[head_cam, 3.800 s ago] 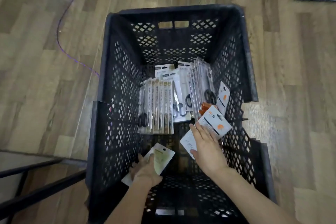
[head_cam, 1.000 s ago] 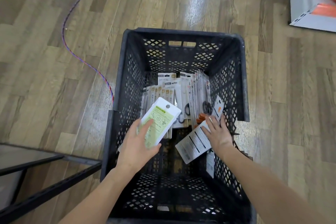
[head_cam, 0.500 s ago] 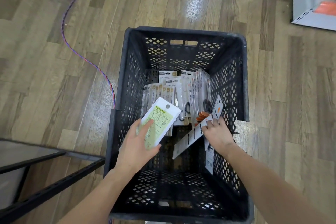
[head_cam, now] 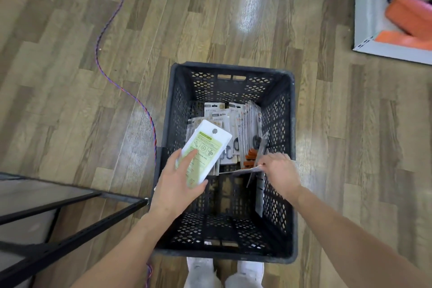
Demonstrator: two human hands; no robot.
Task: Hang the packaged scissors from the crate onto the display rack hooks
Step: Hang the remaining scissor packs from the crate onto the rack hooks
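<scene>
A black lattice crate [head_cam: 284, 255] stands on the wood floor with several packaged scissors [head_cam: 243, 124] stacked upright in its far half. My left hand [head_cam: 178, 188] grips a white pack with a green back label [head_cam: 204, 149], raised above the crate's left side. My right hand [head_cam: 279, 170] pinches another pack [head_cam: 238, 171] by one end over the right side; that pack is turned edge-on, so its face is hidden. More thin packs lean against the right wall under that hand.
A black metal frame [head_cam: 70, 224] juts in at the lower left, close to the crate. A purple-red cable [head_cam: 131, 93] snakes over the floor on the left. A white box with orange items [head_cam: 397, 18] lies at the upper right. My white shoes [head_cam: 224, 273] stand at the crate's near edge.
Both hands have risen from the crate bottom. The left lifted the green-labelled pack; the right picked up a pack lying flat and has turned it edge-on. The view has pulled back.
</scene>
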